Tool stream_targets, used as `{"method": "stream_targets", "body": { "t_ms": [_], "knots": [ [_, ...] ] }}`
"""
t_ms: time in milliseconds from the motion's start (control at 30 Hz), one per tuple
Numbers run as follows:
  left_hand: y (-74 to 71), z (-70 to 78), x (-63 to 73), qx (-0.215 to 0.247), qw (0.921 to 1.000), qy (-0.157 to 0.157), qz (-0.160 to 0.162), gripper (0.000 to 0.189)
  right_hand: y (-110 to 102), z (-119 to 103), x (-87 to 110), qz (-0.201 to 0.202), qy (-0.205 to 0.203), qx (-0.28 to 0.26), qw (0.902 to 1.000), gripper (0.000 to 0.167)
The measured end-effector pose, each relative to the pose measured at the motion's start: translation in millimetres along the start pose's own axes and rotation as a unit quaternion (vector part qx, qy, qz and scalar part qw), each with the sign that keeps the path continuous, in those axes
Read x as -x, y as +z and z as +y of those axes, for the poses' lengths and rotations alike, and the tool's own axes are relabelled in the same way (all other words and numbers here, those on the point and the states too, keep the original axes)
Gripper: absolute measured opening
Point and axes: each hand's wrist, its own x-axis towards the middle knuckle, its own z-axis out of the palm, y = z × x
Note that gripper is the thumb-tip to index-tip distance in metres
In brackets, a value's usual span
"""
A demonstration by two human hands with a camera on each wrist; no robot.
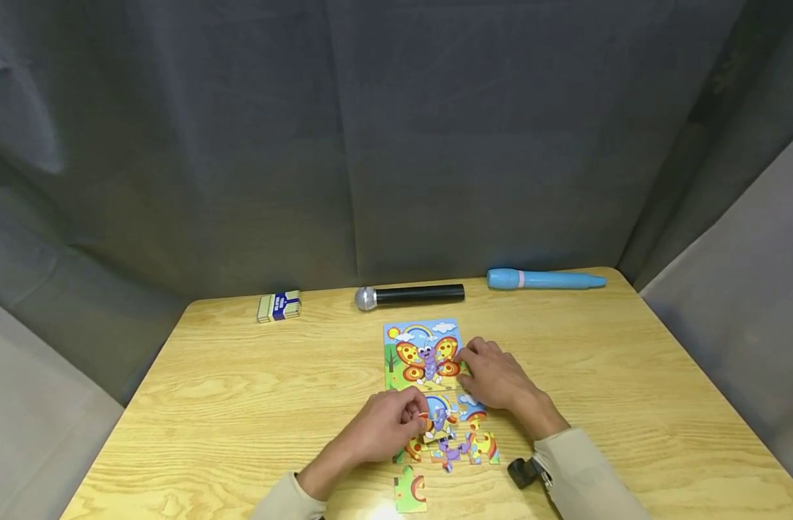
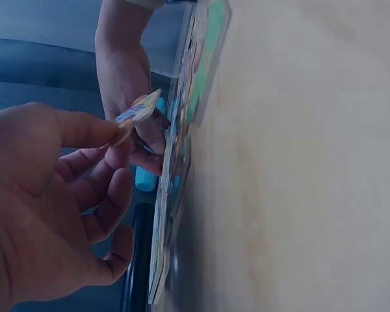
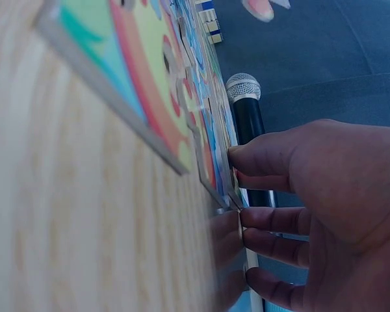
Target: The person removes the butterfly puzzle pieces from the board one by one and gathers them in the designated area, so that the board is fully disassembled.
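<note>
My left hand (image 1: 386, 426) pinches a small jigsaw piece (image 2: 140, 113) between thumb and fingertips, tilted above the other pieces. Beyond it lies a square butterfly picture board (image 1: 406, 336), with a sun, a rainbow and clouds on blue. At that board's right edge rests my right hand (image 1: 497, 375), its thumb and fingertips touching the edge in the right wrist view. Several jigsaw pieces lie partly joined just below the board, among them a yellow and red wing piece (image 1: 484, 448) and a blue cloud piece (image 1: 471, 406). A green piece (image 1: 406, 492) sits apart, nearest the front.
Along the back of the wooden table (image 1: 253, 404) lie a boxed bundle of small sticks (image 1: 279, 306), a black microphone (image 1: 419, 294) with a silver head, and a blue microphone (image 1: 546, 279). Dark grey cloth (image 1: 344, 144) hangs behind the table.
</note>
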Motion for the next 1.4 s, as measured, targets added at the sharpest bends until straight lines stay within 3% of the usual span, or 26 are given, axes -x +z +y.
{"method": "stream_targets", "body": {
  "t_ms": [267,533,767,900,1133,1400],
  "knots": [
    [6.0,7.7,8.7,-0.051,0.9977,0.037,-0.024,0.006,0.7,1.3,-0.5,0.001,0.000,-0.002,1.0000,0.024],
    [11.4,17.3,17.4,-0.122,0.9878,0.083,-0.049,0.005,-0.8,0.5,0.8,0.003,-0.001,-0.004,1.0000,0.026],
    [16.4,25.0,21.6,-0.160,0.9812,0.105,-0.027,0.008,0.8,1.4,-0.4,0.000,0.002,-0.003,1.0000,0.025],
    [20.1,27.7,23.1,-0.170,0.9799,0.102,-0.026,0.011,1.6,1.8,-1.0,-0.001,0.001,-0.001,1.0000,0.025],
    [22.9,30.8,25.3,-0.173,0.9800,0.081,-0.056,0.016,0.6,1.5,-1.1,0.001,0.001,0.000,1.0000,0.025],
    [23.9,30.7,26.4,-0.188,0.9781,0.083,-0.037,0.012,2.1,2.6,-0.7,0.001,-0.002,-0.002,1.0000,0.025]
  ]
}}
